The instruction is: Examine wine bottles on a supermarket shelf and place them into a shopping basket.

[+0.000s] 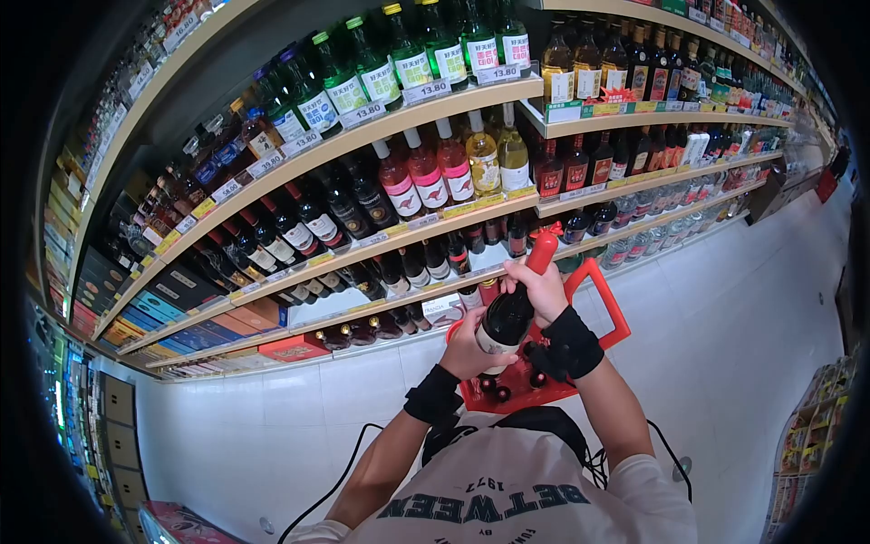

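Note:
A dark wine bottle (509, 317) with a red capsule over its neck is held between both my hands, tilted with its neck toward the shelves. My left hand (471, 349) wraps round the lower body by the pale label, and that label is partly covered by the fingers. Around the neck, just below the red capsule, closes my right hand (542, 288). Beneath the bottle is a red shopping basket (546, 395) with a red handle (611, 304); several dark bottles (495, 390) lie inside, mostly hidden by my hands and the held bottle.
Curved-looking shelves of bottles stand in front, with green bottles (381, 77) on top and pink-labelled wine bottles (426, 177) below. Boxed bottles (190, 290) fill the lower left. Pale tiled floor (725, 317) stretches to the right, where another goods rack (816, 426) stands. Black cables (340, 471) hang beside me.

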